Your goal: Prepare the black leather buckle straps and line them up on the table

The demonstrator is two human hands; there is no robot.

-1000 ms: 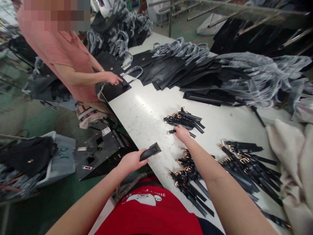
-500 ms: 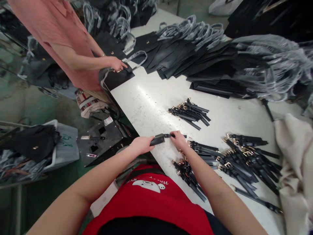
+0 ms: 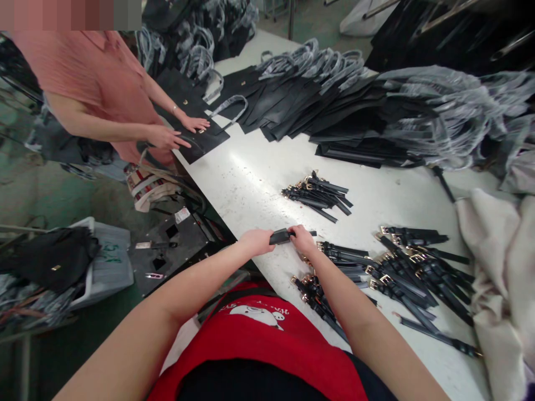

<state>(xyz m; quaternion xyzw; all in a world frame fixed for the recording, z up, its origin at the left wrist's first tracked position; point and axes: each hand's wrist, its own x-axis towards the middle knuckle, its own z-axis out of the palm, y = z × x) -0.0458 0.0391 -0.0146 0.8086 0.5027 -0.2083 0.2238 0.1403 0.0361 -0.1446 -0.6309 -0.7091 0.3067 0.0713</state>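
Note:
My left hand [image 3: 257, 241] is closed on one end of a flat black tab [image 3: 280, 236], held over the table's front edge. At the tab's other end, my right hand [image 3: 301, 239] pinches a thin black strap, whose tip [image 3: 313, 233] sticks out to the right past the fingers. My fingers hide the place where tab and strap meet. Beside my right wrist lie black straps with gold buckles [image 3: 343, 250]. Another bunch of buckled straps [image 3: 320, 195] lies farther back on the white table [image 3: 242, 189].
Across the table a co-worker in a pink shirt [image 3: 108, 72] has both hands on a black bag [image 3: 196, 145]. Black bags with wrapped handles [image 3: 284, 106] line the far side. Beige cloth [image 3: 489, 239] hangs at right. A grey bin [image 3: 111, 259] stands at left.
My hands have drawn closer together, the left moving right with the tab, and the buckle part between them is now covered. The co-worker's hands have shifted onto the bag, which lies flatter.

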